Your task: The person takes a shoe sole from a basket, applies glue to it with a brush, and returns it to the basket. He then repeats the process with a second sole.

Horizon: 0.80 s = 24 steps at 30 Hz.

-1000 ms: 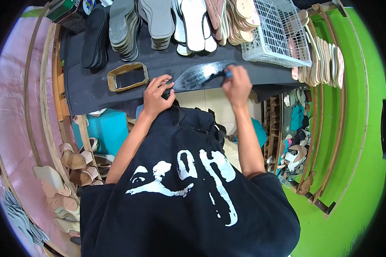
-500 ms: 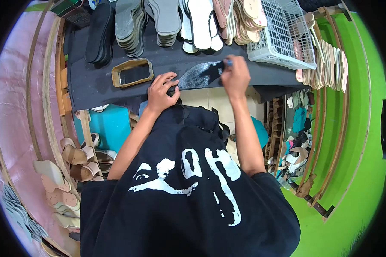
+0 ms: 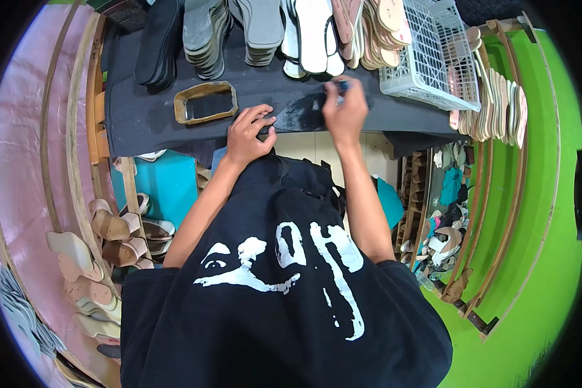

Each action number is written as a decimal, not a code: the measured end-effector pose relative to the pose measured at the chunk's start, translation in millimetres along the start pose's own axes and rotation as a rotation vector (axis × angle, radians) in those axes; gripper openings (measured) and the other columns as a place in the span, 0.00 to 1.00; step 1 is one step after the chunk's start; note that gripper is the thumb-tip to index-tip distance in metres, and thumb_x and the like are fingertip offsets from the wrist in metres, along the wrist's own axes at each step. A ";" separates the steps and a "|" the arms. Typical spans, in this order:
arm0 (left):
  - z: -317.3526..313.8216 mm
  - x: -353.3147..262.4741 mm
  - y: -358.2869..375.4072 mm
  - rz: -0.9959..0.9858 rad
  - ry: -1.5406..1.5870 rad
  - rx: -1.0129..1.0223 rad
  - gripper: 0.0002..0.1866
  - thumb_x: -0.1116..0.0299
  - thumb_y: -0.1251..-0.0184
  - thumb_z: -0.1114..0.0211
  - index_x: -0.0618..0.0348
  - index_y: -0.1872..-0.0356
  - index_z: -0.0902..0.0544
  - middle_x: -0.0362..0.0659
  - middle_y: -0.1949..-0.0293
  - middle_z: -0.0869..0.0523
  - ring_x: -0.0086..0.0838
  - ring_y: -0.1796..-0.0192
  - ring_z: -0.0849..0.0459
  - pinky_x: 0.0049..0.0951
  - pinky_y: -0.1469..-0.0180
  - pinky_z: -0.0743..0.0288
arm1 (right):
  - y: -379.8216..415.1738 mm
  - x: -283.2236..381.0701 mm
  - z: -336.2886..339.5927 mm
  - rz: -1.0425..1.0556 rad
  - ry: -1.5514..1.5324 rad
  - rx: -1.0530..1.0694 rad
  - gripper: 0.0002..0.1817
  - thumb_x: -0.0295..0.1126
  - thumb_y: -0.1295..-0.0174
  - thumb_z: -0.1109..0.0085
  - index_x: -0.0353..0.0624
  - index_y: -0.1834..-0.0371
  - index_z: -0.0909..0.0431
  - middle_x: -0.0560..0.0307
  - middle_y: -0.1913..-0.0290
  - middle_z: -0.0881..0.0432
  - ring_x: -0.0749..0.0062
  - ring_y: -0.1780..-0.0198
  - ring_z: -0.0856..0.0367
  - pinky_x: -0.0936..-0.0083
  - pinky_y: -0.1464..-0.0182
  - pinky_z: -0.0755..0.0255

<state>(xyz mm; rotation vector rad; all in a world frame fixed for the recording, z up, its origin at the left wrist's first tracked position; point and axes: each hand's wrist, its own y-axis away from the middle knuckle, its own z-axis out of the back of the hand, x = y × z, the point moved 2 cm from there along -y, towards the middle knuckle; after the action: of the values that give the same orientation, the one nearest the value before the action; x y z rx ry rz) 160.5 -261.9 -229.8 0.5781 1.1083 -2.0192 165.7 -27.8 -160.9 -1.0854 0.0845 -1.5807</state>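
A black shoe sole [image 3: 297, 115] lies flat near the front edge of the dark table, pointing left, with a greyish, patchy upper face. At its left tip my left hand [image 3: 251, 132] rests with bent fingers, thumb and fingertips closed about the end. Over its right part, my right hand [image 3: 344, 113] is closed on a small dark-blue thing [image 3: 341, 86], blurred and mostly covered by the fingers. The right end of the sole is hidden behind that hand. An open brown-rimmed box [image 3: 205, 102], dark inside, stands left of my left hand.
Stacks of black soles [image 3: 156, 48], grey soles [image 3: 258, 32], white soles [image 3: 313, 35] and beige insoles [image 3: 385, 35] line the table's back. A white plastic basket [image 3: 427, 81] stands right. Shoe racks [image 3: 119, 223] flank me.
My right hand has moved slightly left along the sole. The dark area on the sole has spread and less grey shows. My left hand stays at the tip; the view has shifted a little.
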 end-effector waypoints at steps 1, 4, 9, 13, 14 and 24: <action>0.2 0.0 0.2 0.011 0.013 0.009 0.11 0.77 0.47 0.22 0.60 0.61 0.07 0.43 0.45 0.08 0.38 0.50 0.07 0.36 0.46 0.11 | 7.2 12.8 0.0 0.126 0.079 0.122 0.09 0.24 0.32 0.26 0.40 0.52 0.14 0.47 0.58 0.13 0.47 0.59 0.10 0.63 0.56 0.17; 0.1 0.9 -0.3 0.022 0.026 0.020 0.11 0.78 0.47 0.23 0.61 0.60 0.06 0.45 0.45 0.08 0.40 0.49 0.08 0.36 0.45 0.12 | 29.4 47.7 -6.3 0.260 0.067 0.291 0.08 0.23 0.32 0.26 0.40 0.53 0.14 0.46 0.59 0.13 0.44 0.59 0.11 0.63 0.57 0.17; 2.3 1.0 -0.4 0.003 0.013 0.009 0.11 0.77 0.46 0.22 0.62 0.61 0.08 0.45 0.44 0.08 0.40 0.48 0.08 0.37 0.45 0.12 | 32.5 14.6 -1.1 -0.367 -0.300 0.195 0.09 0.24 0.30 0.27 0.38 0.51 0.16 0.55 0.61 0.10 0.66 0.63 0.09 0.65 0.59 0.16; 2.6 1.3 -1.0 0.016 -0.005 0.012 0.09 0.76 0.47 0.23 0.61 0.64 0.09 0.42 0.45 0.08 0.39 0.48 0.07 0.38 0.46 0.12 | 14.7 -36.2 24.8 -0.443 -0.203 -0.062 0.09 0.25 0.29 0.26 0.36 0.51 0.16 0.51 0.63 0.11 0.69 0.66 0.12 0.68 0.61 0.18; 1.7 0.4 -0.6 0.014 -0.003 0.014 0.09 0.75 0.47 0.23 0.61 0.64 0.09 0.42 0.45 0.08 0.39 0.47 0.07 0.38 0.45 0.12 | 14.0 -35.5 27.9 -0.291 -0.082 -0.028 0.09 0.23 0.29 0.28 0.37 0.50 0.16 0.49 0.61 0.11 0.62 0.64 0.10 0.67 0.62 0.18; 2.7 -0.7 -2.8 -0.017 -0.014 0.015 0.08 0.76 0.47 0.22 0.61 0.64 0.09 0.43 0.44 0.08 0.40 0.47 0.08 0.38 0.45 0.12 | 48.5 44.3 5.9 -0.153 -0.296 0.321 0.09 0.23 0.34 0.26 0.39 0.52 0.15 0.52 0.62 0.10 0.57 0.62 0.07 0.64 0.59 0.14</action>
<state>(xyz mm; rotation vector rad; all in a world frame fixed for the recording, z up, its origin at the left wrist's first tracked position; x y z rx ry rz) 158.7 -263.0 -226.5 0.5633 1.0942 -2.0446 209.4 -77.2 -159.8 -1.0758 -0.4462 -1.4864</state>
